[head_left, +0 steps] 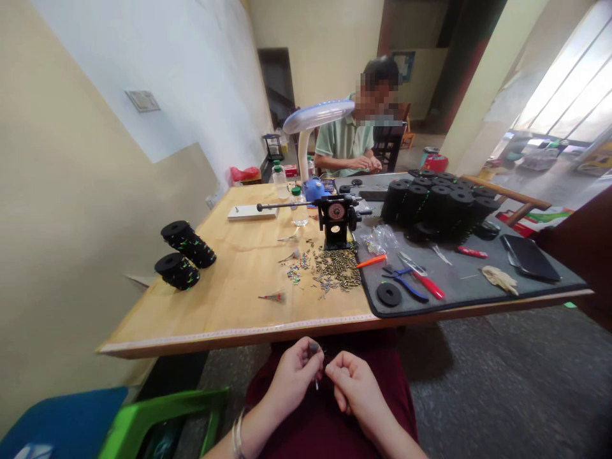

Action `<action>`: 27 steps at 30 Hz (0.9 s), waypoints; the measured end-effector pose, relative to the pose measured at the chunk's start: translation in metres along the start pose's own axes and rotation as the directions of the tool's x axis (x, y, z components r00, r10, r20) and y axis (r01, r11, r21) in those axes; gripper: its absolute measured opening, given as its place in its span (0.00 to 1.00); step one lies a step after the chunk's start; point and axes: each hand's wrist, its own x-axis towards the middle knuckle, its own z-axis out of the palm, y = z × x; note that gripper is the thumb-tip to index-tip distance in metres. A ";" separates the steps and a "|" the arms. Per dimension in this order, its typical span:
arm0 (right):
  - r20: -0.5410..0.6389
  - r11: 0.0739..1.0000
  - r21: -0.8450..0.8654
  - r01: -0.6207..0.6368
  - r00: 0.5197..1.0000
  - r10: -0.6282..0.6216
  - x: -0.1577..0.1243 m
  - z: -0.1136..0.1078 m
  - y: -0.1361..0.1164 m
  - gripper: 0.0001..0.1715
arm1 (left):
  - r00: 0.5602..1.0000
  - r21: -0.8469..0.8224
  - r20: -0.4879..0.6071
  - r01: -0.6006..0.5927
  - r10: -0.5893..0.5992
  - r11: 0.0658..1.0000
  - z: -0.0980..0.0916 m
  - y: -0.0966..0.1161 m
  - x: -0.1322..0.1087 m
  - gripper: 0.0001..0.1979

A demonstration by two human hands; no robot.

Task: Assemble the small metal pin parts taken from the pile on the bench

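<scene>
Above my lap, just in front of the table edge, my left hand pinches a small dark piece with a thin pale pin-like end pointing down. Close to its right, my right hand has thumb and forefinger pressed together; whatever they hold is too small to make out. The two hands are slightly apart. On the table beyond them lie a heap of small brass-coloured and dark parts, a small feathery orange-tipped piece and a black winding device with a dial and a long rod.
A wooden table carries a grey mat with black spools, blue pliers and a red-handled tool. Two black spools stand left. A lamp and a seated person are beyond. A green stool is lower left.
</scene>
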 end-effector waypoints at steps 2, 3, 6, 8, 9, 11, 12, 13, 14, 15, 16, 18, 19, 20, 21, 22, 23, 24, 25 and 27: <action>0.001 1.000 0.004 0.001 1.000 -0.001 0.001 0.000 0.001 0.23 | 1.000 0.039 -0.001 -0.027 0.027 0.999 0.000 0.000 -0.001 0.09; 0.002 1.000 0.009 0.000 1.000 0.000 0.001 -0.001 0.001 0.23 | 0.999 0.061 0.001 -0.042 0.042 0.997 0.000 0.001 -0.002 0.09; 0.002 1.000 0.025 -0.012 1.000 0.012 0.002 -0.001 0.001 0.22 | 0.995 0.141 0.002 -0.095 0.096 0.985 -0.001 0.003 -0.005 0.07; 0.001 0.999 0.030 -0.015 1.000 0.015 0.001 -0.001 0.000 0.22 | 0.990 0.206 -0.010 -0.138 0.143 0.969 -0.001 0.004 -0.006 0.07; -0.001 0.999 0.031 -0.015 1.000 0.015 0.001 0.000 -0.001 0.22 | 0.986 0.242 -0.016 -0.160 0.169 0.957 -0.001 0.005 -0.007 0.06; -0.008 0.999 0.035 -0.013 1.000 0.013 0.000 0.000 -0.004 0.22 | 0.977 0.310 -0.023 -0.194 0.211 0.931 -0.002 0.008 -0.008 0.06; -0.013 0.999 0.038 -0.012 1.000 0.012 0.000 0.000 -0.004 0.22 | 0.974 0.340 -0.023 -0.206 0.227 0.918 -0.002 0.009 -0.008 0.06; -0.020 0.999 0.042 -0.010 1.000 0.011 0.000 0.000 -0.005 0.22 | 0.971 0.365 -0.019 -0.215 0.238 0.906 -0.002 0.010 -0.008 0.06; -0.027 0.999 0.046 -0.010 1.000 0.011 0.000 0.000 -0.005 0.22 | 0.969 0.387 -0.013 -0.224 0.248 0.895 -0.002 0.011 -0.009 0.06; -0.033 0.999 0.049 -0.008 0.999 0.010 0.000 0.000 -0.005 0.23 | 0.967 0.404 -0.004 -0.232 0.255 0.885 -0.002 0.012 -0.009 0.06; -0.037 0.999 0.051 -0.006 0.999 0.008 0.001 0.000 -0.005 0.23 | 0.965 0.417 0.007 -0.240 0.261 0.877 -0.003 0.013 -0.009 0.06; -0.039 0.998 0.056 0.000 0.999 0.002 0.003 -0.001 -0.003 0.23 | 0.964 0.430 0.029 -0.250 0.263 0.867 -0.002 0.013 -0.010 0.06; -0.040 0.998 0.059 0.005 0.999 -0.003 0.003 -0.001 -0.002 0.24 | 0.965 0.432 0.041 -0.250 0.258 0.867 -0.002 0.013 -0.011 0.06; -0.041 0.998 0.061 0.012 0.999 -0.009 0.004 -0.002 -0.001 0.24 | 0.967 0.432 0.052 -0.246 0.249 0.867 -0.002 0.013 -0.011 0.07; -0.044 0.998 0.062 0.019 0.999 -0.016 0.005 -0.002 -0.001 0.24 | 0.969 0.433 0.063 -0.242 0.238 0.869 -0.002 0.012 -0.011 0.07; -0.045 0.998 0.061 0.025 0.999 -0.022 0.005 -0.002 0.000 0.25 | 0.970 0.432 0.073 -0.239 0.230 0.870 -0.002 0.012 -0.011 0.07; -0.048 0.998 0.060 0.031 0.998 -0.028 0.005 -0.002 0.000 0.25 | 0.971 0.432 0.083 -0.236 0.223 0.870 -0.001 0.012 -0.011 0.08; -0.051 0.998 0.057 0.037 0.998 -0.034 0.005 -0.002 0.000 0.25 | 0.972 0.432 0.090 -0.234 0.217 0.871 -0.001 0.012 -0.011 0.08; -0.053 0.998 0.053 0.043 0.998 -0.040 0.006 -0.002 -0.001 0.25 | 0.972 0.432 0.093 -0.233 0.214 0.871 -0.001 0.012 -0.011 0.08; -0.058 0.998 0.043 0.051 0.997 -0.048 0.006 -0.002 -0.001 0.25 | 0.973 0.432 0.099 -0.232 0.210 0.872 0.000 0.013 -0.010 0.08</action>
